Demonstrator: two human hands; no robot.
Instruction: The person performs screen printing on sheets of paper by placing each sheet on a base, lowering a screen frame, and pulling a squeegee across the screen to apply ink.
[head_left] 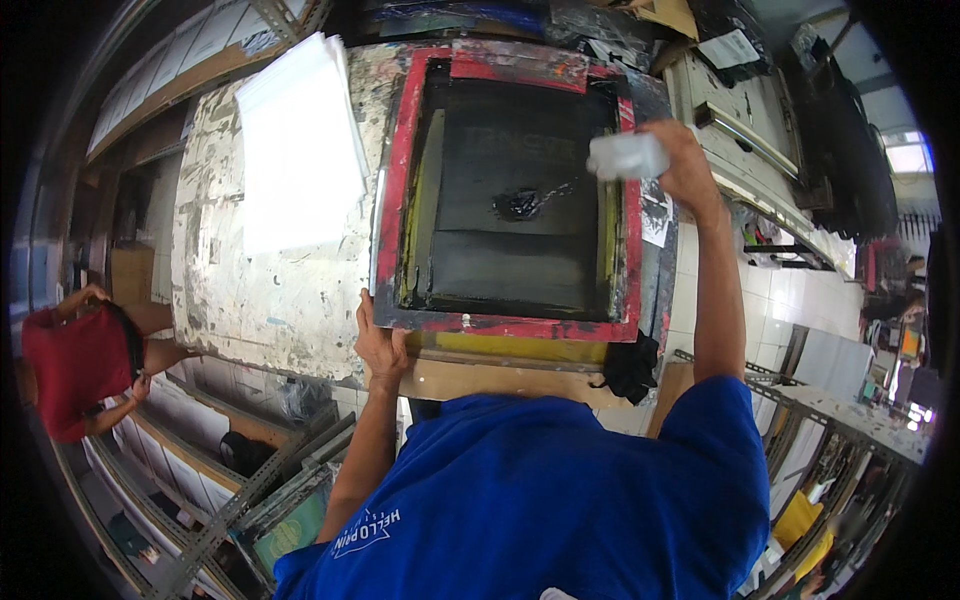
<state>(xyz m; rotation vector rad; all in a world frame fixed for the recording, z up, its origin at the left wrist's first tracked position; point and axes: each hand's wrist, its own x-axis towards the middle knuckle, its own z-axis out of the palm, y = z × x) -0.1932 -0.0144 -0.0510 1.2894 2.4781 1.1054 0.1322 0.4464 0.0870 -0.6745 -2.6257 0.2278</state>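
A screen printing frame with red, ink-smeared edges lies on the table in front of me. Its mesh is dark, and a wet, shiny black patch sits near the middle. My right hand is closed round a whitish translucent bottle, held tipped over the frame's right edge; both are slightly blurred. A thin trail of liquid spots runs between the bottle's side and the black patch. At the frame's near left corner, my left hand grips the edge, one finger stretched along its side.
A stack of white sheets lies left of the frame on the paint-stained table. A black cloth hangs by the near right corner. Another person in red stands at the far left. Metal racks flank me.
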